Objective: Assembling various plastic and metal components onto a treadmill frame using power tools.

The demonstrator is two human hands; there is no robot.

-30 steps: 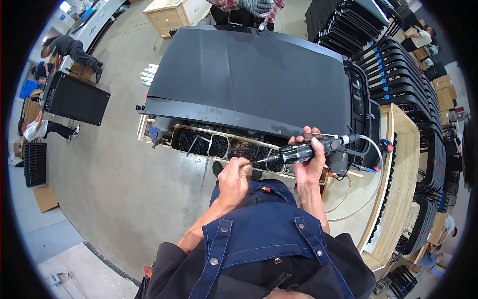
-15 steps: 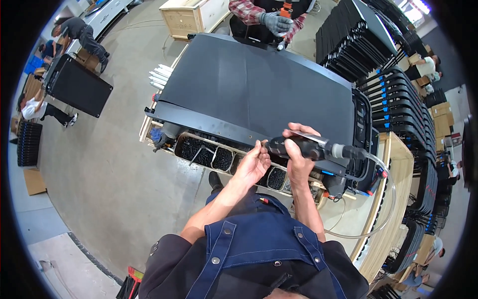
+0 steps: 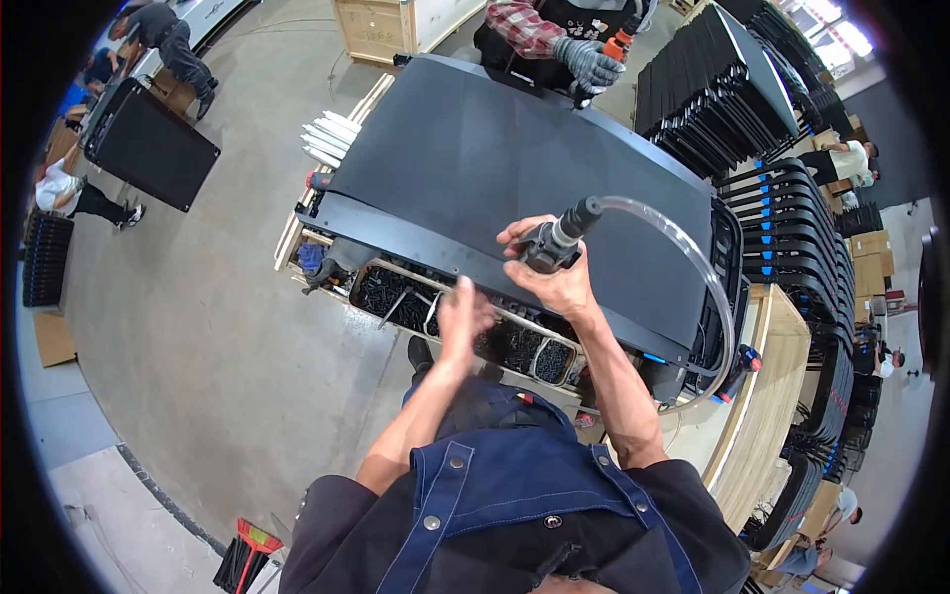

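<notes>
My right hand [image 3: 559, 282] is wrapped round a black air screwdriver [image 3: 547, 247], held over the near edge of a large dark deck [image 3: 465, 148] that looks like a treadmill. A clear hose [image 3: 683, 243] runs from the tool's top and curves down to the right. Its working end is hidden beneath the hand. My left hand [image 3: 463, 322] is at the deck's near rail [image 3: 396, 231], above the screw bins; motion smears its fingers, so I cannot tell whether it holds anything. Dark screws fill the bins [image 3: 510, 346] along the rail, and an L-shaped metal key [image 3: 394, 307] lies in one.
Across the deck, a co-worker's gloved hand [image 3: 591, 67] holds an orange and black driver [image 3: 617, 45]. Black panels [image 3: 693, 89] and curved frames [image 3: 792, 213] are stacked to the right. A wooden crate [image 3: 762, 396] stands near my right arm; a red-handled tool [image 3: 740, 374] lies beside it.
The air screwdriver has tilted upright and moved left in my right hand, its hose now arching higher. My left hand has come away from the tool's tip, to the left.
</notes>
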